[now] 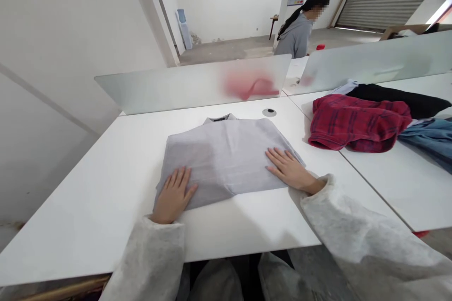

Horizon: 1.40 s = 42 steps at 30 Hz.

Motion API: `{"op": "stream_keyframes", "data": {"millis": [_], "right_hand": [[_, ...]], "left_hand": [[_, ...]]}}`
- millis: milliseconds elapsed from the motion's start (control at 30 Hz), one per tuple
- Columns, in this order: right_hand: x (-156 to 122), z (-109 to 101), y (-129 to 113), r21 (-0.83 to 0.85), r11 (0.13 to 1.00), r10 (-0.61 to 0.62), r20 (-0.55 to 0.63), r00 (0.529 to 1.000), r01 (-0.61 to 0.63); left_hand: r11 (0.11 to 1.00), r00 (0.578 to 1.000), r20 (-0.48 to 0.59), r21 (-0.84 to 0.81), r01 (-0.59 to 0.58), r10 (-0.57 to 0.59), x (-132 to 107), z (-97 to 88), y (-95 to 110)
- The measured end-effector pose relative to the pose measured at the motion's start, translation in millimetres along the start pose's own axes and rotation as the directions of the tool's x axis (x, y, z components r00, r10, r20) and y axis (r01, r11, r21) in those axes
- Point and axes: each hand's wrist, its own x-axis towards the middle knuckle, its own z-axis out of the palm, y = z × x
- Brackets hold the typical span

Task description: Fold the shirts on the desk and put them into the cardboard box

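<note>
We have a pale grey shirt (219, 160) folded into a flat, roughly rectangular shape on a white desk (88, 197), with its collar (219, 118) at the far edge. The cloth looks mostly smooth, with soft creases and a slightly uneven near edge. Our left hand (173, 195) lies open on the shirt's near left corner, fingers spread. Our right hand (289, 169) lies open on its right edge. Neither hand grips; both rest flat on the cloth.

So far, this shirt lies folded, while the other clothes do not. To the right of the shirt, a red plaid garment (356, 122) sits bunched beside a black garment (399, 96) and a blue denim garment (429, 138). Beyond the shirt stands a frosted divider (183, 84), and further off, a co-worker (300, 28) in grey.
</note>
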Motion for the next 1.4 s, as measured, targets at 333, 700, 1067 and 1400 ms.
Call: {"op": "stream_keyframes", "data": {"millis": [333,700,1067,1400], "right_hand": [[-28,-17,1,0.015,0.937,-0.349,-0.038,0.937,0.349],[-39,-22,-12,0.031,0.977,-0.212,-0.021,0.977,0.213],[-36,-25,-5,0.106,0.979,-0.166,-0.094,0.982,0.176],[-45,-22,17,-0.023,0.985,-0.170,-0.014,0.985,0.170]], "left_hand": [[0.964,0.973,-0.001,-0.134,-0.231,0.233,-43,-17.6,23],[0.982,0.994,-0.022,-0.154,-0.110,0.108,-37,-16.7,27],[0.993,0.994,-0.072,-0.075,-0.089,0.083,-25,-12.4,43],[0.996,0.991,-0.108,-0.023,-0.083,0.080,-60,-15.1,-32]]}}
